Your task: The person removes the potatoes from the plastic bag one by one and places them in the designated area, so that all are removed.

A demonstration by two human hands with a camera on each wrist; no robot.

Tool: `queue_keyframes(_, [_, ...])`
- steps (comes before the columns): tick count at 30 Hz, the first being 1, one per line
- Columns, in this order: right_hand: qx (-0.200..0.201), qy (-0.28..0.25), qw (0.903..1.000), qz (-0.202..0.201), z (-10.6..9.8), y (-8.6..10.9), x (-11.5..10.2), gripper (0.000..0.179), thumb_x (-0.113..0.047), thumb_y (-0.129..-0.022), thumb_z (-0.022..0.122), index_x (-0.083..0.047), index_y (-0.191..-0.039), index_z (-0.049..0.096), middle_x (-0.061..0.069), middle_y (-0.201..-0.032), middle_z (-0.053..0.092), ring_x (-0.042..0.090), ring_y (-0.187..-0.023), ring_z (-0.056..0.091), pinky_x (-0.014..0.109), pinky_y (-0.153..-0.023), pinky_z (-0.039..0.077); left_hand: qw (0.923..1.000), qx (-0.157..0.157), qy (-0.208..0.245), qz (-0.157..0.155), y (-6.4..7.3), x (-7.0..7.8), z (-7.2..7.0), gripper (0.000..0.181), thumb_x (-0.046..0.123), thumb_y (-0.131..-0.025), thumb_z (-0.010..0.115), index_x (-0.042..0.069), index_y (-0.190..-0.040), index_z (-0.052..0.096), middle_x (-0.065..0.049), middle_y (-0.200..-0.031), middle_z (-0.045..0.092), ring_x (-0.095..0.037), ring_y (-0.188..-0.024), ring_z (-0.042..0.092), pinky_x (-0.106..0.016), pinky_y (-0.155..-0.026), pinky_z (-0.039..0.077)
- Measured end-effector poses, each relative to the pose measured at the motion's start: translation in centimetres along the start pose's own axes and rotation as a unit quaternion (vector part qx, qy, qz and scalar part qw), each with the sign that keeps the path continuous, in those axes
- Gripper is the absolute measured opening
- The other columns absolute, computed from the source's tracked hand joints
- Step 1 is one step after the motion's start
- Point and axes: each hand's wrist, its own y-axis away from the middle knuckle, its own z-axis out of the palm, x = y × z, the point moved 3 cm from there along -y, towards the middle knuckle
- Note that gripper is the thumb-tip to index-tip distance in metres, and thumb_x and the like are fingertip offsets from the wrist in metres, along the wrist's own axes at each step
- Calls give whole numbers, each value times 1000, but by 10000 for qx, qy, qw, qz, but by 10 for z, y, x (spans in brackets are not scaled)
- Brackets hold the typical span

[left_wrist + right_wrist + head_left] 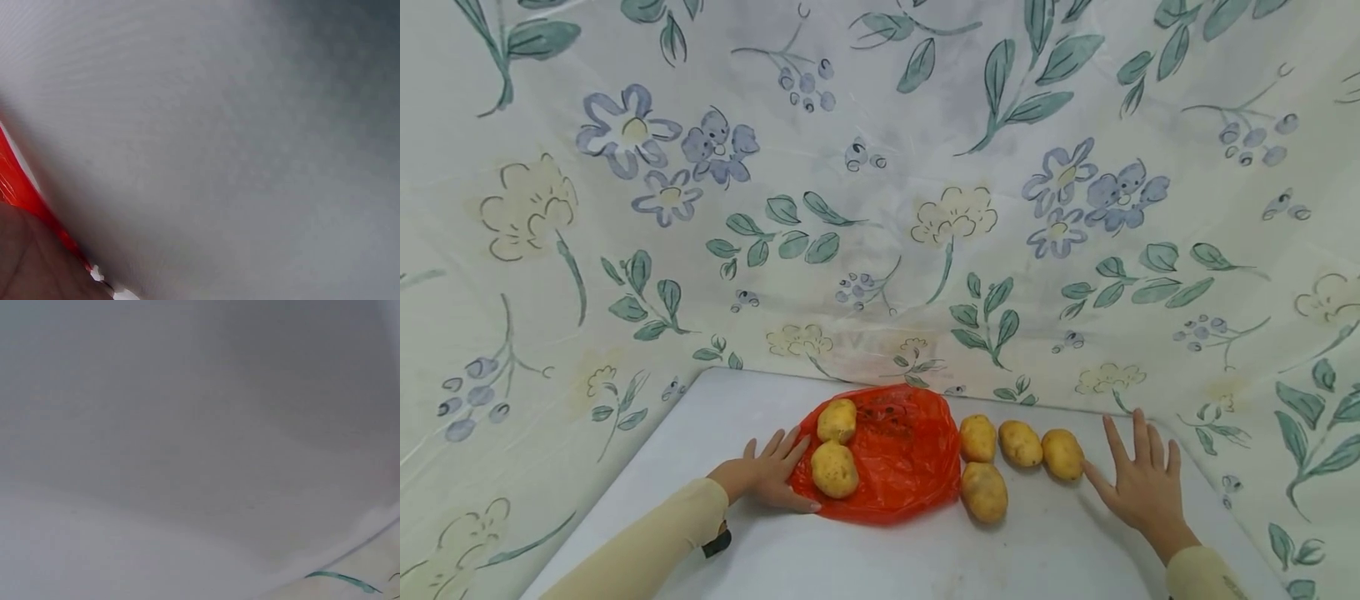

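Observation:
A red plastic bag [902, 467] lies spread on the white table. Two potatoes, an upper one [837, 421] and a lower one [834, 470], sit on its left part. My left hand [775, 475] rests at the bag's left edge, fingers spread beside these potatoes; the left wrist view shows part of the palm [37, 256] against the red plastic. Several more potatoes [984, 493] lie along the bag's right side and further right. My right hand [1142, 483] is spread flat, its thumb close to the rightmost potato [1063, 454]. Whether the thumb touches it I cannot tell.
The white table [925, 558] meets a floral cloth [865, 208] along its back and sides. A dark strap-like item [717, 540] shows under the left wrist. The right wrist view holds mostly the tabletop [156, 456] and a corner of the cloth.

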Motion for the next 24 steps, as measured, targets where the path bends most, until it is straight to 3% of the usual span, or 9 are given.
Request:
queue_keyframes(6, [224,-63,9996,-153,-3,-13,-7,86,-64,-93,47,-20,-159,14,22,-163,-6,50,-139,16,73,-110,10,10000,2,5,16,-3,-1,1,124,79,-67,68,10,-158,20,-18,-166,10,-47,-150,6,-74,-113,2])
queue_keyframes(12, [171,-143,9995,-237,-10,-33,-29,87,-62,-93,48,-22,-159,10,20,-164,-9,49,-142,12,73,-111,8,10000,8,17,13,-1,0,0,123,78,-67,69,10,-158,21,-18,-166,10,-47,-150,6,-75,-113,2])
queue_keyframes(18, [268,-432,9978,-422,-13,-50,-64,87,-62,-92,49,-23,-159,11,22,-163,-7,49,-143,11,71,-113,9,9999,-102,40,28,-2,0,-1,125,81,-67,66,10,-158,18,-17,-166,7,-46,-151,3,-74,-114,0])
queue_keyframes(24, [363,-648,9928,-936,-14,-61,-109,85,-65,-91,48,-22,-158,19,21,-164,0,46,-144,14,70,-114,12,10000,-42,85,-23,-2,-2,1,126,81,-65,67,10,-158,20,-17,-166,8,-46,-150,4,-74,-114,0])
